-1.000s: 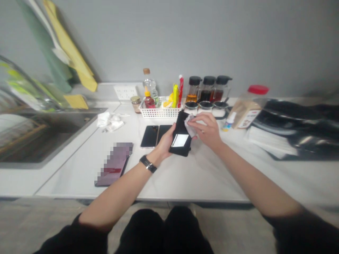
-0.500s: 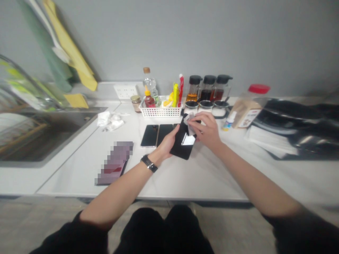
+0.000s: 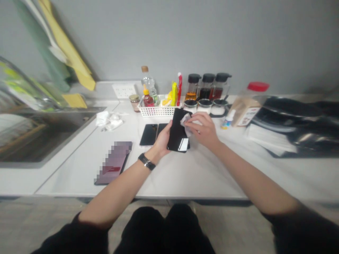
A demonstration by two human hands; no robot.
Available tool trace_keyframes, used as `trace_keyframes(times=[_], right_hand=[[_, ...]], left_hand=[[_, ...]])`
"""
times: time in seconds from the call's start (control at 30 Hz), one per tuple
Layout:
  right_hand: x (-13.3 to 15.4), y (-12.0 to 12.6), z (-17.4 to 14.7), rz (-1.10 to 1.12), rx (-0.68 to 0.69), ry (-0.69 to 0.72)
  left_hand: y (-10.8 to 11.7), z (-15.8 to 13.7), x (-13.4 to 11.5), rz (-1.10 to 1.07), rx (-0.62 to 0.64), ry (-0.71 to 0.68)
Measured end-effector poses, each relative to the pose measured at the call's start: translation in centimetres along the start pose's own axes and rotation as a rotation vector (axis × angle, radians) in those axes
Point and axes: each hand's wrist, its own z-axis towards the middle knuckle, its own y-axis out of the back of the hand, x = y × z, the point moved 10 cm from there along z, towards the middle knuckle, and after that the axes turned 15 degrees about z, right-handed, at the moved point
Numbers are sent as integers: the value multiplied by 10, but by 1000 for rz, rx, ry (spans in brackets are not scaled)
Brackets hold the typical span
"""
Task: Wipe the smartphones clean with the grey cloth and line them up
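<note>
L hand (image 3: 162,142): phone (image 3: 175,127); R hand (image 3: 205,129): tissue (image 3: 185,119)

A black phone (image 3: 175,131) with a smooth, glossy face is in the left hand (image 3: 162,140), held along its left long edge; it is tilted, its long sides running away from the person and its upper end farther out than that hand. A bright white patch shows near its lower right corner, to the right of the left hand. A thin, crumpled whitish wipe (image 3: 186,121), pinched in the right hand (image 3: 205,129), covers part of the phone's right side, between the two hands
</note>
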Motion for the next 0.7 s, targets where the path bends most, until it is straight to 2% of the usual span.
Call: trace_keyframes(times=[0.07,0.1,0.2,0.27,0.33,0.43,0.5,0.6,0.7], right_hand=[[-10,14,0,-55,-84,-34],[-8,13,0,-49,-85,-36],[19,-16,0,69,51,30],[42,-38,-2,163,153,97],[54,-47,-3,200,198,135],[38,-34,-1,129,143,93],[16,-11,0,27,28,33],[-7,18,-2,-108,-140,-34],[-2,13,-2,-73,-142,-39]], left_hand=[[-1,1,11,75,-5,58],[1,1,15,73,-14,73],[7,3,16,-39,-35,65],[6,3,13,-101,-4,72],[3,1,7,-123,34,60],[2,-1,-1,-112,18,13],[1,-1,4,-38,1,37],[-4,1,18,73,42,98],[-1,5,18,23,17,52]])
